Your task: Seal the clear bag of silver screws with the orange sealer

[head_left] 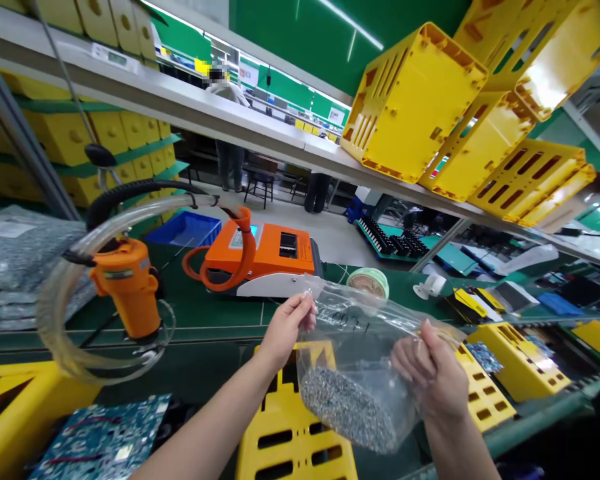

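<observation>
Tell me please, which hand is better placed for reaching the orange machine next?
Probably the left hand: it pinches the bag nearer the orange machine, while the right hand grips it farther away.

- Tall, smooth green wall panel (300,43), high beyond the left hand (286,327), crossed by a thin white streak of light (350,23).
- Long white flat-edged shelf (275,131), running above and beyond that hand.
- Smooth pale-grey floor (286,205), farther off beneath the shelf.
- Dark thin-legged stool (260,177), standing there.
- Slanting silver metal post (441,245), beyond the right hand (433,370).

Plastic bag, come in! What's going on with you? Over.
Left hand, right hand holding bag up. Small grey bits low inside. Yellow crate behind.
</observation>
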Available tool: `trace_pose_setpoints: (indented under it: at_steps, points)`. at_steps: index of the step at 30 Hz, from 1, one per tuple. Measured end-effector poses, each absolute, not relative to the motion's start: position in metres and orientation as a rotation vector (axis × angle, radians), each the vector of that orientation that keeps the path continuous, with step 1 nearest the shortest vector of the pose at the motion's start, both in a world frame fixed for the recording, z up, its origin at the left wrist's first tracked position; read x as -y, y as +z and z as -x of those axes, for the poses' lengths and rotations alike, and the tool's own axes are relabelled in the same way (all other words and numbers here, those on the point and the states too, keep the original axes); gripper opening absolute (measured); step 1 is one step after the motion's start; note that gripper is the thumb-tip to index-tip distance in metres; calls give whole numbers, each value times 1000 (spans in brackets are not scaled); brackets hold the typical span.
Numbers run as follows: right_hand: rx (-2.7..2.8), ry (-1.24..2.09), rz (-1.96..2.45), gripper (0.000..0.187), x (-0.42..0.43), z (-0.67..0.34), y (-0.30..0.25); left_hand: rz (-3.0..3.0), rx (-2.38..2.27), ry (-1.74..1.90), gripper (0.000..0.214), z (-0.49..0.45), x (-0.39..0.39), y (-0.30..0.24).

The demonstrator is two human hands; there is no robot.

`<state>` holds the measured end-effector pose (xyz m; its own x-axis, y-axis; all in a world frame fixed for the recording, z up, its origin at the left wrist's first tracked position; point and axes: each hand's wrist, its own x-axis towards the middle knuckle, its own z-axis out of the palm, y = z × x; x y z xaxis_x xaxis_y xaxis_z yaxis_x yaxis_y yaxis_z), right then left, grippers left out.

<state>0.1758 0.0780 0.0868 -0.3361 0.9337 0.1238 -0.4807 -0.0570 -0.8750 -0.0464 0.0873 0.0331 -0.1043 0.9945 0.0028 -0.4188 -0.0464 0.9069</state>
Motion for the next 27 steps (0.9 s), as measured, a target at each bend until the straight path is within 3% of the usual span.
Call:
trace_pose_setpoints:
  at_steps: [7,16,27]
  points:
    - [986,1645,515,59,-71,-184,114,-1066,-952,1434,35,55,-97,37]
    - [942,1595,449,60,-68,-170,167,-1280,-576,757,79,56,-71,-42]
    - [1032,1513,341,59,-94,-156,214,-1213,-557,801,76,41,-69,-22]
